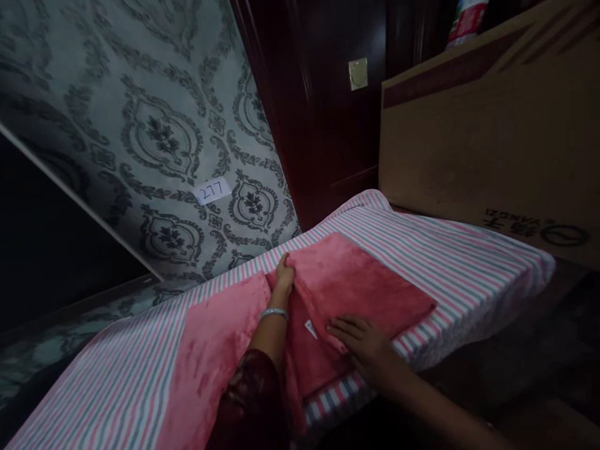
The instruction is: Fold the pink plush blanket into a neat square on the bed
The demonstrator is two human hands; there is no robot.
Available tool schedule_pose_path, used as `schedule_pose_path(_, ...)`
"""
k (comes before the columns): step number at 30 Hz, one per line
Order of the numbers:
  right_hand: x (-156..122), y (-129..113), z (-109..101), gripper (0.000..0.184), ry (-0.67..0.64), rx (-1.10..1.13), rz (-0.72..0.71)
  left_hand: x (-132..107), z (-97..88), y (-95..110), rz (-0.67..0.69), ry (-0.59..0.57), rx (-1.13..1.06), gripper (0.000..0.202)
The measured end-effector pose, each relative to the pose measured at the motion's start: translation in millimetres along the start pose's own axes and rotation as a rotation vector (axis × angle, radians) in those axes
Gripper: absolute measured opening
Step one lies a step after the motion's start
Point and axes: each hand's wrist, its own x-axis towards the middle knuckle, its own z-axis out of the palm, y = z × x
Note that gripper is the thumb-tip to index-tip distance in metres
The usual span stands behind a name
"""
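Observation:
A pink-red plush cloth [365, 275] lies partly folded on a striped cover; its exact kind I cannot tell. My left hand [284, 275] is closed on the far end of the folded flap's left edge, a bracelet round the wrist. Lower right, my right hand [360, 344] rests on the near corner of that flap, its fingers stretched out over the fabric. Between my hands a small white label [310, 329] shows on the darker layer beneath. Another pink part [210, 337] spreads out to the left of my left forearm.
The striped pink, white and grey cover [435, 240] drapes over the surface below. At the right stands a large cardboard box [469, 137] with a red-labelled container [467, 24] above it. Behind are patterned wallpaper [164, 137], a paper marked 277 [213, 190] and dark red wood [319, 112].

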Motion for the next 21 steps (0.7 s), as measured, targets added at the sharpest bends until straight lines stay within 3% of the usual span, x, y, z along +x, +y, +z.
schedule_pose_path(12, 0, -13, 18, 0.047, -0.086, -0.054, -0.005, -3, 2.1, 8, 0.024, 0.087, 0.257, 0.060)
schedule_pose_path(17, 22, -6, -23, 0.044, -0.174, 0.040, 0.057, -11, 5.9, 33, 0.110, 0.119, 0.458, 0.064)
schedule_pose_path(21, 65, 48, -55, 0.046, -0.034, -0.096, 0.167, -29, 29.5, 41, 0.288, 0.031, 0.632, 0.068)
